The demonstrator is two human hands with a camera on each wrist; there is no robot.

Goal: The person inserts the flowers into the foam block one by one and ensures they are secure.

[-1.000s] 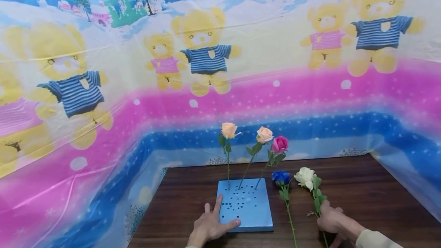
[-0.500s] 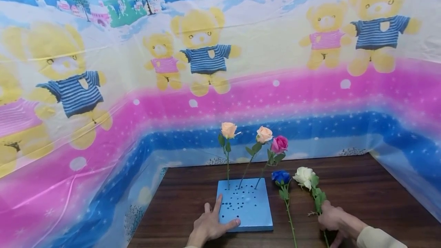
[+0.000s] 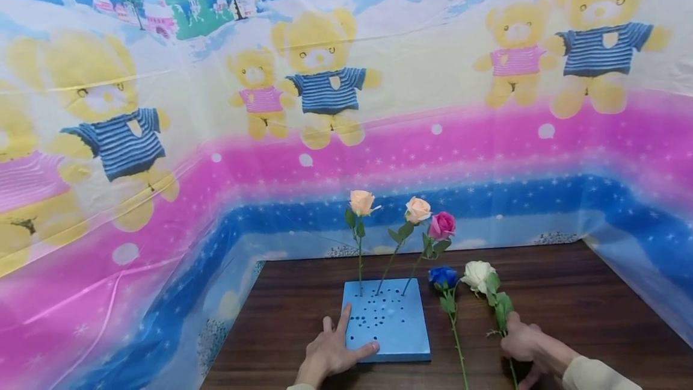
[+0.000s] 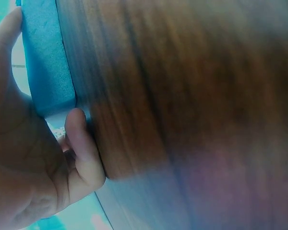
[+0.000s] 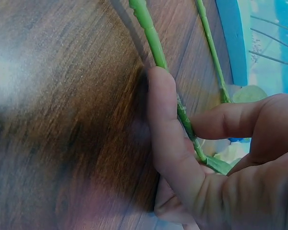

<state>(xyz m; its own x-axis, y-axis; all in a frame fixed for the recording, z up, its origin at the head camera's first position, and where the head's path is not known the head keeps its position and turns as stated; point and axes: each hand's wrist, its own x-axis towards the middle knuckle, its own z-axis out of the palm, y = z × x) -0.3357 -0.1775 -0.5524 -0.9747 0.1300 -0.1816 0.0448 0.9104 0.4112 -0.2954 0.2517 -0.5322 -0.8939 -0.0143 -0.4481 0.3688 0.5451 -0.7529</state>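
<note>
A light blue foam block with several small holes lies on the table. My left hand rests at its near left corner, thumb and index finger spread straight along it. In the left wrist view, the thumb reaches the top of the block and another finger bends beside its lower end. My right hand pinches the green stem of a white rose between thumb and fingers, low over the table. Left of it lies a blue rose, its stem pointing toward me.
Two peach roses and a pink rose stand in holes along the block's far side, the right ones leaning right. The dark wooden table ends at a bear-print cloth hung behind and at the sides.
The white rose's head and leaves have shifted very slightly in my right hand's grip. My left hand and the block stay where they were; the head view has tilted a little.
</note>
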